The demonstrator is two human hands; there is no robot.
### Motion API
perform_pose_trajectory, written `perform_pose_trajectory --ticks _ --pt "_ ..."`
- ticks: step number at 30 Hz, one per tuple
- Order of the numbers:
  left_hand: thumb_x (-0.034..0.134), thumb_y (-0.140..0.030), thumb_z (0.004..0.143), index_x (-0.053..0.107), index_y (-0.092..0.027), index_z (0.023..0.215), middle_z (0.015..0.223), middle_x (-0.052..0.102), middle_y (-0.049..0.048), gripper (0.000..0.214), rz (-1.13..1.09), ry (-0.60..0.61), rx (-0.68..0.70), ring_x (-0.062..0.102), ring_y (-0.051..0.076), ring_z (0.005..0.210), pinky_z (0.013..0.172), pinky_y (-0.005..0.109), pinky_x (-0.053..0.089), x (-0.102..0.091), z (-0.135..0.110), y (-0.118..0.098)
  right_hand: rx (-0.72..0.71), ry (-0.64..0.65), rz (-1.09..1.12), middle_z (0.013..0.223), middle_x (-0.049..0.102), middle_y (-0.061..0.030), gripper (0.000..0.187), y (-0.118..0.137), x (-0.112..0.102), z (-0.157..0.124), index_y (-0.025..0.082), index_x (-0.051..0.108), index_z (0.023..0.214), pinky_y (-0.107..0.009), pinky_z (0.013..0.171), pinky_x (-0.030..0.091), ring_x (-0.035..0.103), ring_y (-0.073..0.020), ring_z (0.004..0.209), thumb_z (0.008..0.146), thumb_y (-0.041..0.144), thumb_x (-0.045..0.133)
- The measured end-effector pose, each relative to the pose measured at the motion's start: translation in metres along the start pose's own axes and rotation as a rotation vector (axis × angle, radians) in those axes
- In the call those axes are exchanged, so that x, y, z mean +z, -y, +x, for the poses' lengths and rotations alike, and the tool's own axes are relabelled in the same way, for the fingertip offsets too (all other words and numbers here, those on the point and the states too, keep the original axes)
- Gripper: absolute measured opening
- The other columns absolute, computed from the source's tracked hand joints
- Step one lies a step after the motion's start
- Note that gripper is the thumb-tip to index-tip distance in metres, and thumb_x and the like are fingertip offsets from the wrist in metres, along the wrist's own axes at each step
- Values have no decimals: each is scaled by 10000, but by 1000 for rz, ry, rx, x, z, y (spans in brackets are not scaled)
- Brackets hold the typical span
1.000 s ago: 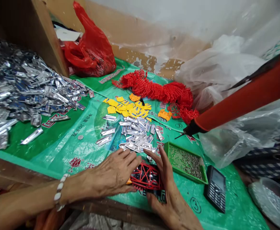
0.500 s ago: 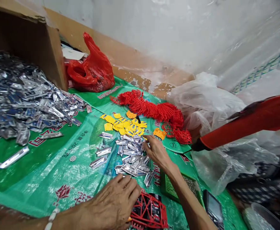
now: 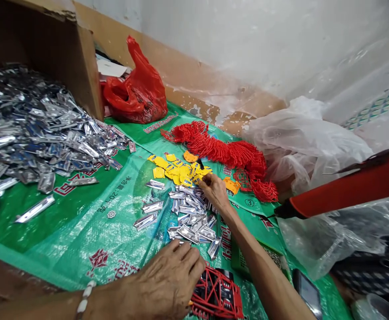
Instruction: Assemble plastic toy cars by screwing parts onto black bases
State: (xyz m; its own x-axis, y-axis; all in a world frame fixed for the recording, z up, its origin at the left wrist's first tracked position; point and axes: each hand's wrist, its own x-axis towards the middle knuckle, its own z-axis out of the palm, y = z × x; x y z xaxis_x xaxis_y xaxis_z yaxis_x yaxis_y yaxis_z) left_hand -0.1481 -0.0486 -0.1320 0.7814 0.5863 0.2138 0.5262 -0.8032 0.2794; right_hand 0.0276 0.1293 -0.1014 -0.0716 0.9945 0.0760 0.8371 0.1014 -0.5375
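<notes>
The left hand [image 3: 169,279] clasps the red frame [image 3: 217,292] jutting to its right, already seated over black parts [image 3: 228,274]. Ahead of it, the right hand [image 3: 216,191] touches loose, unused yellow pieces [image 3: 177,171]; whether its fingertips pinch one, I cannot tell.

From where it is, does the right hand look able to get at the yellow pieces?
Most likely yes: the right hand is at the near right edge of the yellow pieces, with nothing visible blocking the way.
</notes>
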Motion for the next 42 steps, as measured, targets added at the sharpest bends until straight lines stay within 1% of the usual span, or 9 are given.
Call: perform_pose_trajectory --ticks 3,6,12,17,22,30,36,39,42 --pt "598 -242 894 469 -145 1286 1203 617 99 424 10 11 2 571 275 1105 1019 426 446 -6 -6 -1 10 -26 144 1021 679 -59 280 8 -15 -27 136 649 1054 -365 779 575 664 -181 884 934 387 623" --pt "589 -200 903 464 -142 1281 1210 617 104 402 31 75 14 569 281 1116 1010 439 450 -18 -6 -2 43 -19 292 724 637 -14 267 17 -40 -79 151 608 746 -294 636 538 629 -152 687 850 391 661" --pt "661 -251 878 499 -146 1197 1121 619 98 373 11 114 64 568 275 1040 912 410 460 -27 0 4 260 -46 501 796 690 -34 336 12 -85 -195 180 700 909 -283 558 557 635 -146 603 749 469 756" --pt "645 -340 889 478 -147 1215 1117 590 98 414 30 119 82 544 279 1017 889 410 452 -24 0 9 311 33 301 828 727 -73 417 -24 -65 -249 189 758 1024 -333 635 583 686 -213 726 818 543 675" --pt "570 -344 912 454 -147 1222 1166 565 112 386 47 128 83 519 291 1082 944 427 433 -23 -2 13 62 -246 -62 1139 676 -122 427 -40 -33 -266 240 711 1190 -456 894 567 651 -278 1063 910 534 579" --pt "612 -302 860 444 -127 1244 1169 583 125 454 98 135 87 549 300 1080 926 430 453 -27 0 12 -23 -347 -173 1035 697 -122 263 -33 -12 -273 206 676 974 -452 822 553 637 -274 953 958 424 531" --pt "624 -311 865 472 -135 1207 1135 586 120 414 100 135 73 553 303 1045 887 435 462 -26 2 11 -50 -377 -173 922 727 -88 180 -26 -36 -269 195 627 993 -382 762 584 698 -231 842 928 358 589" --pt "631 -329 873 474 -136 1220 1136 587 111 426 73 126 90 548 295 1049 902 428 460 -24 1 12 -105 -369 -138 995 731 -71 192 -3 -52 -262 209 608 1091 -351 812 589 711 -203 890 922 297 623" --pt "640 -325 881 452 -116 1279 1177 579 127 487 57 111 90 538 299 1099 941 422 444 -24 1 12 -267 -275 -53 1053 729 -73 232 25 -51 -248 220 580 1133 -341 846 590 709 -197 962 909 217 639"
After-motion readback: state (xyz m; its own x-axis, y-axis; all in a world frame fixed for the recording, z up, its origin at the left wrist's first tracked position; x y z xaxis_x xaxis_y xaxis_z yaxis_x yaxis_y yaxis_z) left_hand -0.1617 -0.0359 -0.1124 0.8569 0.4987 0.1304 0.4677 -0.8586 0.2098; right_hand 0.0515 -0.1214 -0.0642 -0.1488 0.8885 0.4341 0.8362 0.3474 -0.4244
